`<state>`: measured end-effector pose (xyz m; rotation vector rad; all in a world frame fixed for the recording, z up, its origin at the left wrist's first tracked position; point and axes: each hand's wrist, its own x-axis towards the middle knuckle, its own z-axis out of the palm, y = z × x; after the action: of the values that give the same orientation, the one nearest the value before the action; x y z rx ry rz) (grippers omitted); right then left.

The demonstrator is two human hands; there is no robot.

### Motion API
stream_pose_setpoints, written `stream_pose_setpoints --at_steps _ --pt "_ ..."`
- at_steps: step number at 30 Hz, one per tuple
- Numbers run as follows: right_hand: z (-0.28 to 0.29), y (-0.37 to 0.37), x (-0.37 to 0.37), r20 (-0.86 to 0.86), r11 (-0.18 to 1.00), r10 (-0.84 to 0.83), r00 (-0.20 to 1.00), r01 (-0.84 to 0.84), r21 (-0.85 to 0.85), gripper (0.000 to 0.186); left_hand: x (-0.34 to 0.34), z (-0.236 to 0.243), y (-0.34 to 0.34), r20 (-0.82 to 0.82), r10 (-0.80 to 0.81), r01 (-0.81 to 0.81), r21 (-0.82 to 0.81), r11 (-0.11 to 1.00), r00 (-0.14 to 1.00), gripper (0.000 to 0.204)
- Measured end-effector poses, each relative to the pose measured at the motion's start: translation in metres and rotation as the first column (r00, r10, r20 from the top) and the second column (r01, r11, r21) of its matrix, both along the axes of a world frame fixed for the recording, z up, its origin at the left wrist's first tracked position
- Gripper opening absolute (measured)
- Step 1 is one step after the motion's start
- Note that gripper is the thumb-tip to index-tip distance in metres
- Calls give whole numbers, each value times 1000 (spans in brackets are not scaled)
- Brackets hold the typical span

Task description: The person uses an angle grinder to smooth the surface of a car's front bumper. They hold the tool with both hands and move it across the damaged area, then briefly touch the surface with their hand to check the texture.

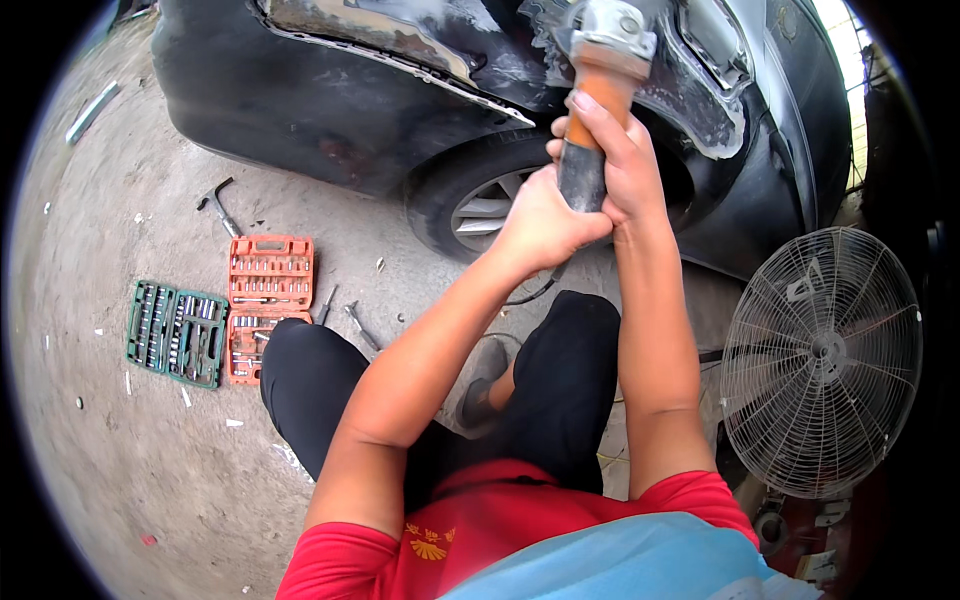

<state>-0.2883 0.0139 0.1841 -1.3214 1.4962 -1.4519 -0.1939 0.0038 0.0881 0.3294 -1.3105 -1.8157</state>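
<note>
Both of my hands are closed around an orange and black angle grinder, raised in front of the car. Lower down on its black rear grip is my left hand; my right hand wraps the orange body above it. The grinder's metal head is up against or just over the sanded, patchy panel above the rear wheel; whether it touches I cannot tell, and its disc is blurred. A dark cord runs down from the grip.
An open orange socket set and an open green one lie on the concrete at left. Near them are a hammer-like tool, a screwdriver and a wrench-like tool. A large wire-caged fan stands close at right.
</note>
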Motion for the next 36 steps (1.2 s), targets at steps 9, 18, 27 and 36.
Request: stream_pose_setpoints --at_steps 9,18,27,36 --pt "0 6 -13 53 999 -29 998 29 14 45 -3 7 3 81 49 -41 -95 995 996 36" --pt "7 -5 3 -19 999 22 1000 -21 35 45 -2 4 1 -61 65 -66 -12 998 996 26" --pt "8 -7 6 -56 1000 26 998 -25 8 44 -1 5 -1 -47 96 -97 -9 995 994 29" --pt "8 9 -11 -36 999 -15 999 16 33 43 -9 7 12 52 134 -131 -69 989 990 37"
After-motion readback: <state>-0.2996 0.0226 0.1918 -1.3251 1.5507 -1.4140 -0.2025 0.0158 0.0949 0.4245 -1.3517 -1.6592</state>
